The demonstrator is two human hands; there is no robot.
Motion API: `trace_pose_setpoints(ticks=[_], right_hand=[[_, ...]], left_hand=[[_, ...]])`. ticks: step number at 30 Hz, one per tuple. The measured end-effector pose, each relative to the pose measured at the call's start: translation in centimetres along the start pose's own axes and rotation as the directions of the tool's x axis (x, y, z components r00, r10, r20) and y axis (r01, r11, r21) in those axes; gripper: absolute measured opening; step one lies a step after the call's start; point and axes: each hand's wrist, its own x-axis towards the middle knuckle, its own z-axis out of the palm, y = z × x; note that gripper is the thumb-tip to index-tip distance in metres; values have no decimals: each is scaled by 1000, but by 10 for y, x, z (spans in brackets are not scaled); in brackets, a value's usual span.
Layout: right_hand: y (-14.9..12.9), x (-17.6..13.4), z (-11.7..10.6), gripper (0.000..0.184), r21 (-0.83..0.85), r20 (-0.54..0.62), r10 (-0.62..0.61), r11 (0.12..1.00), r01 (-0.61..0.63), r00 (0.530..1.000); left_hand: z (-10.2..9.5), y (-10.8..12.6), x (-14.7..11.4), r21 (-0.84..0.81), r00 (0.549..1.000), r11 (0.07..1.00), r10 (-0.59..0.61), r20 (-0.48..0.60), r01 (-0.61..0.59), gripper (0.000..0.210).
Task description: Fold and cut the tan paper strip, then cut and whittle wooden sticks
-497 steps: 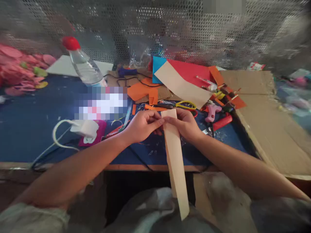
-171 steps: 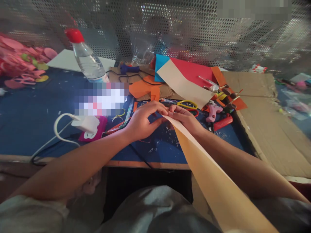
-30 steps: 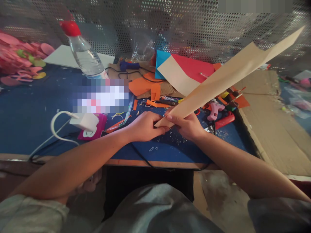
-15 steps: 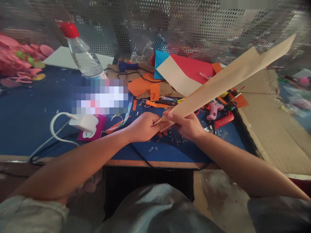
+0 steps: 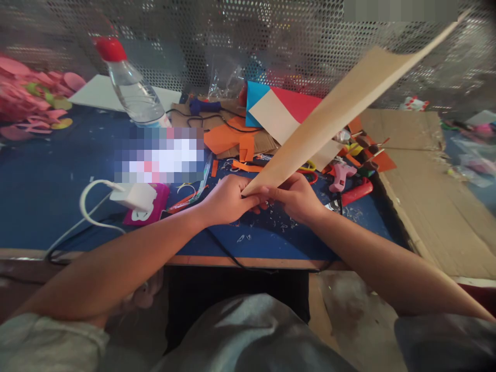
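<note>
Both L hand (image 5: 228,200) & R hand (image 5: 300,200) pinch tan paper (image 5: 320,128) at its low end, R thumb (image 5: 278,194) now slid down by L's, so work's prob. focused there.

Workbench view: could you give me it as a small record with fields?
Held item: long tan sheet, slanting up to the right
Left grip: closed on the sheet's lower end
Right grip: at the same end, pinching its edge
Surface: blue tabletop
Left side: red-capped bottle, white charger
Right side: pink glue gun, cardboard
Behind: blue sheet, red sheet
</note>
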Motion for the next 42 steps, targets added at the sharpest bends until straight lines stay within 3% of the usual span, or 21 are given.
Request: trace_pose_setpoints(ticks=[5, 9, 13, 22, 28, 42], right_hand=[[1, 3, 0, 30, -12, 2, -33, 999, 33, 999], [3, 3, -2, 33, -49, -38, -44, 998, 43, 998], [3, 3, -1, 35, -46, -50, -50, 998, 48, 998], [2, 3, 0, 39, -6, -102, -88, 996, 88, 991], [2, 4, -1, 40, -56, -34, -64, 996, 62, 997], [4, 4, 1, 45, -50, -116, -75, 996, 70, 990]], left_hand=[[-1, 5, 0, 34, 993, 994, 104, -53, -102, 36], [-1, 8, -1, 89, 991, 991, 109, -82, -101, 38], [-1, 8, -1, 34, 992, 995, 95, -78, -93, 42], [-3, 7, 0, 17, 992, 995, 98, -76, -97, 22], [-2, 12, 0, 6, 989, 995, 105, -100, -105, 34], [-4, 4, 1, 15, 995, 997, 80, -55, -80, 22]])
